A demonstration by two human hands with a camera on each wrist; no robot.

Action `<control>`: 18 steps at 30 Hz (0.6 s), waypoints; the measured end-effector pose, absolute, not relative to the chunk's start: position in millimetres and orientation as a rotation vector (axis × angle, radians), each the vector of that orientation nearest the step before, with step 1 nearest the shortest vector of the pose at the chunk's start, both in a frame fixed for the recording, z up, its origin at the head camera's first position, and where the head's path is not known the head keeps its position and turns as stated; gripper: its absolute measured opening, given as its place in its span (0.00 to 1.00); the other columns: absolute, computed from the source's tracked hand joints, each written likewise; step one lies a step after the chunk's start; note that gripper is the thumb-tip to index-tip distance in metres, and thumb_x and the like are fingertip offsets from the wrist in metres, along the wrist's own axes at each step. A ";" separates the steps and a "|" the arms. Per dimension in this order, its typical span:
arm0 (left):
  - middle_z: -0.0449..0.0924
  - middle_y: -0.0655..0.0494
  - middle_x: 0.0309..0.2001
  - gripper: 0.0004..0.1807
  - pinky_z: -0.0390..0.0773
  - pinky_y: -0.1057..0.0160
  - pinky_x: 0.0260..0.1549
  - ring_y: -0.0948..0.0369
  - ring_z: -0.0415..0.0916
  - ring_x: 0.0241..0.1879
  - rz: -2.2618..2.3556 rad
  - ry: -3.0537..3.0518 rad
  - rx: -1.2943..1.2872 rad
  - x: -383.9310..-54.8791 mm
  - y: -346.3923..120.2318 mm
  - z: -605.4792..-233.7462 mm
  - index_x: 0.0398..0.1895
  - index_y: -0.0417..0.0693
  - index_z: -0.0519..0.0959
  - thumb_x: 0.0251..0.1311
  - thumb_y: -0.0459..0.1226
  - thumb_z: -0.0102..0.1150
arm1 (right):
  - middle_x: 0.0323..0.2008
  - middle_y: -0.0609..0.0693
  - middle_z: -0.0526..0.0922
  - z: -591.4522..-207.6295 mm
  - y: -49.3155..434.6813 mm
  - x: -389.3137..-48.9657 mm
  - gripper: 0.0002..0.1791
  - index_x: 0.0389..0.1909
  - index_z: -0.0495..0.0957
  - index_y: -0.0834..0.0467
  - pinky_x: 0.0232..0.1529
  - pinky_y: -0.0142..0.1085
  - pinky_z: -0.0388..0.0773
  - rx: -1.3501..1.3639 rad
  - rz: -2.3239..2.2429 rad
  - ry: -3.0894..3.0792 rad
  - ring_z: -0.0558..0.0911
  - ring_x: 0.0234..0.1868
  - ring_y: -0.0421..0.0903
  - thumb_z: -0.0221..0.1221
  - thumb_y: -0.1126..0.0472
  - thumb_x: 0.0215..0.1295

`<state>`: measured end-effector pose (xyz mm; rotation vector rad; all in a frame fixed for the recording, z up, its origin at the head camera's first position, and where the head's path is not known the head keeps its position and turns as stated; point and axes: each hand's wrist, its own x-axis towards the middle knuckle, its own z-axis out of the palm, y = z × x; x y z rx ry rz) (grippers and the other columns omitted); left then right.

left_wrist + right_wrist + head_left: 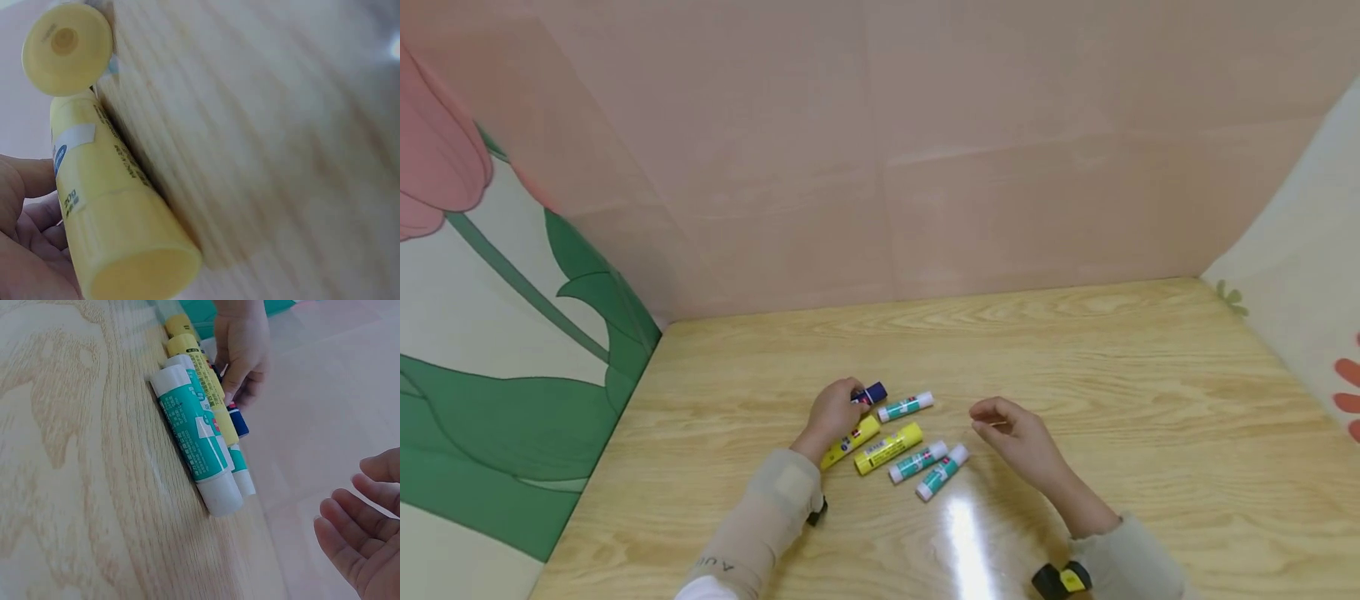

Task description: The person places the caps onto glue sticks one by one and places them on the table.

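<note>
With the fingers of my left hand (833, 412) I hold a dark blue glue stick (874, 392), whose capped end sticks out past my fingertips in the head view. Beneath that hand lies a yellow glue stick (853, 442), large in the left wrist view (112, 200). A second yellow glue stick (887, 450) is beside it. Three white-and-teal glue sticks lie around these: one behind (906, 407), two toward the front right (919, 462) (942, 473). My right hand (1021, 440) hovers to their right, fingers loosely bent, holding nothing (369, 531).
All the glue sticks lie on a wood-grain table (1075, 350). A pinkish wall covering (880, 167) rises behind it. Flower-patterned panels stand at the left (512, 433) and right (1300, 275). Light glares off the tabletop near its front.
</note>
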<state>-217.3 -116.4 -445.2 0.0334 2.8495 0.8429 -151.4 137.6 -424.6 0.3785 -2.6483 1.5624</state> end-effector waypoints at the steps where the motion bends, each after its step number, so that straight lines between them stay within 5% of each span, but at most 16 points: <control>1: 0.74 0.51 0.42 0.15 0.70 0.58 0.40 0.58 0.70 0.40 0.828 2.848 0.029 -217.1 -115.3 -444.6 0.45 0.46 0.73 0.52 0.36 0.57 | 0.34 0.53 0.78 -424.7 138.5 -151.4 0.08 0.36 0.74 0.64 0.36 0.34 0.73 0.382 1.560 -2.647 0.75 0.36 0.46 0.55 0.66 0.57; 18: 0.74 0.53 0.40 0.15 0.69 0.60 0.40 0.59 0.69 0.38 0.723 2.809 0.201 -230.7 -85.2 -452.5 0.43 0.46 0.74 0.53 0.41 0.56 | 0.34 0.51 0.78 -422.6 171.1 -133.2 0.07 0.36 0.74 0.64 0.36 0.35 0.74 0.349 1.347 -2.622 0.75 0.35 0.41 0.55 0.68 0.55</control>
